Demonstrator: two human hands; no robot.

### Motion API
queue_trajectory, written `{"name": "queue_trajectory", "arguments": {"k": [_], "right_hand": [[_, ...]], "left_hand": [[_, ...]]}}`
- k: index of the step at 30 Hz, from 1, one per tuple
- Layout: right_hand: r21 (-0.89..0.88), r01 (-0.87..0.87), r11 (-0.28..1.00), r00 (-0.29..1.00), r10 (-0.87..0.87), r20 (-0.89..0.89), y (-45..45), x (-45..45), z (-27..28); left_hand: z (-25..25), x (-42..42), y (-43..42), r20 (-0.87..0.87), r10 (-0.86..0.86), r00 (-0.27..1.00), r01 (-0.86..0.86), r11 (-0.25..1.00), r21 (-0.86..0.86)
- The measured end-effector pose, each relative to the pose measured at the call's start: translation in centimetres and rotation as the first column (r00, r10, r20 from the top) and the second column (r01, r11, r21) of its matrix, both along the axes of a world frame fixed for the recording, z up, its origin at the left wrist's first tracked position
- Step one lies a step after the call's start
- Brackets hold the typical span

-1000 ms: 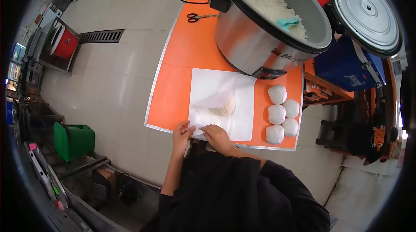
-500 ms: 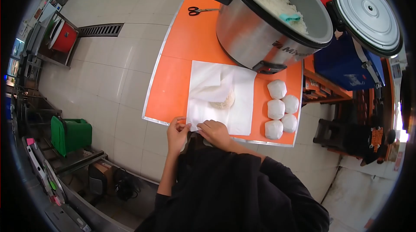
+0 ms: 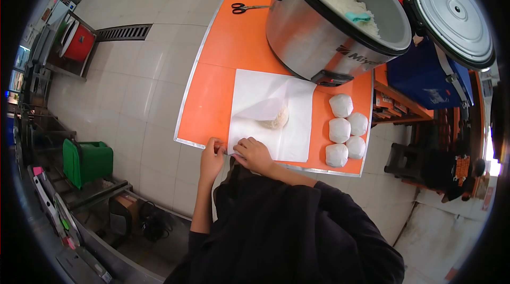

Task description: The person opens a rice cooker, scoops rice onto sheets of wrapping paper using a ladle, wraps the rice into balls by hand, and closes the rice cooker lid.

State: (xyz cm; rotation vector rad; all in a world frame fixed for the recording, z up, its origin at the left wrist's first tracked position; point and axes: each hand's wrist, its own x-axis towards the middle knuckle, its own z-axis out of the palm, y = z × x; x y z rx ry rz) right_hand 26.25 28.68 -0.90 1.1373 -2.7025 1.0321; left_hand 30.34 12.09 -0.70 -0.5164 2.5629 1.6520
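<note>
A sheet of white wrapping paper (image 3: 295,143) lies spread near the front of the orange table. On it sits a rounded mound of cooked rice (image 3: 277,120), partly covered by a loose paper flap (image 3: 261,108). My left hand (image 3: 212,157) pinches the paper's near left corner at the table edge. Beside it, my right hand (image 3: 255,154) has its fingers curled on the same near edge of the paper; its fingertips are partly hidden. Several white wrapped bundles (image 3: 340,130) are grouped to the right of the sheet.
A large steel rice cooker (image 3: 319,45) full of rice stands behind the paper, its lid (image 3: 451,16) tipped open to the right. Scissors (image 3: 245,8) lie left of the cooker. A blue cooler box (image 3: 425,79) is beyond the table's right side.
Both hands have shifted slightly up and to the left in view, still at the paper's near left corner. The flap over the rice now lies lower, its upper fold gone.
</note>
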Motion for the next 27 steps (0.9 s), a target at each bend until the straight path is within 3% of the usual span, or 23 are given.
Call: {"name": "queue_trajectory", "arguments": {"k": [6,8,12,14,18,21,24,26,27], "right_hand": [[-0.067,0.08,0.995,0.979,-0.066,0.193,-0.5,-0.3,0.1],[-0.074,0.152,0.986,0.915,-0.112,0.387,-0.7,-0.3,0.8],[-0.04,0.244,0.969,0.769,-0.168,0.617,-0.9,0.0,0.5],[-0.017,0.275,0.961,0.744,-0.202,0.637,-0.9,0.0,0.9],[-0.024,0.293,0.956,0.715,-0.202,0.669,-0.9,-0.2,0.4],[-0.087,0.298,0.95,0.613,-0.121,0.781,-0.6,-0.6,-0.2],[-0.067,0.34,0.938,0.349,-0.06,0.935,-0.2,-1.4,0.6],[-0.099,0.346,0.933,0.334,-0.024,0.942,0.0,-1.3,0.2],[-0.116,0.349,0.93,0.328,-0.005,0.945,0.1,-1.3,-0.1]], "left_hand": [[-2.5,2.3,-1.2,0.06,0.088,0.994,-0.1,0.969,0.226],[-2.8,2.9,-1.3,0.078,0.086,0.993,-0.107,0.941,0.322],[-2.1,3.0,-0.8,0.206,0.047,0.977,-0.115,0.937,0.331],[-0.7,2.4,0.0,0.267,0.04,0.963,-0.138,0.923,0.36],[-1.1,2.1,0.4,0.237,0.05,0.97,-0.133,0.928,0.348],[-0.9,1.8,0.7,0.213,0.079,0.974,-0.144,0.939,0.311],[-0.6,1.6,0.9,0.221,0.096,0.97,-0.168,0.928,0.333],[-0.7,1.6,1.0,0.198,0.087,0.976,-0.151,0.927,0.342],[-0.6,1.6,1.2,0.141,0.096,0.985,-0.126,0.967,0.223]]}}
